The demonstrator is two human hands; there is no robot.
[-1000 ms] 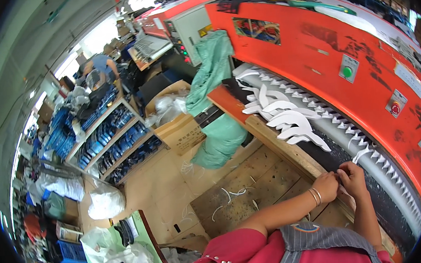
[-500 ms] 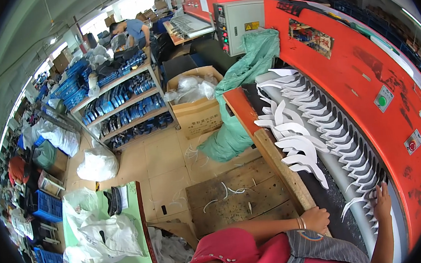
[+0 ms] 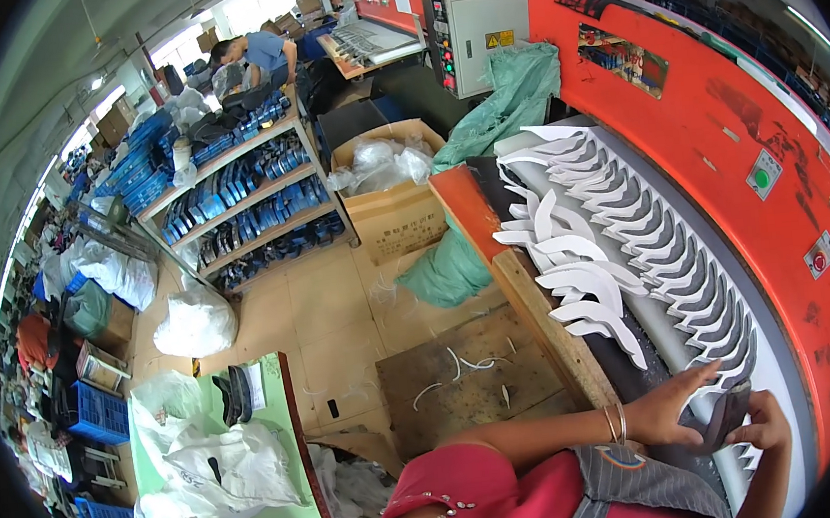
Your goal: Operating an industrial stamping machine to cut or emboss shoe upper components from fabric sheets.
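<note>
Left hand [image 3: 667,413] has gone from the wood bar [image 3: 555,334] to the row, and right hand [image 3: 771,425] has come lower, beside it. Red machine [image 3: 690,126] stands along a grey bed [image 3: 666,331], which carries the row of curved strips [image 3: 628,213]. Left of them lies a pile [image 3: 587,281] of white strips. Over the near end of the row is a dark piece [image 3: 729,416], between both hands: right fingers pinch it, left fingers are spread wide; I cannot tell if the left thumb presses it.
</note>
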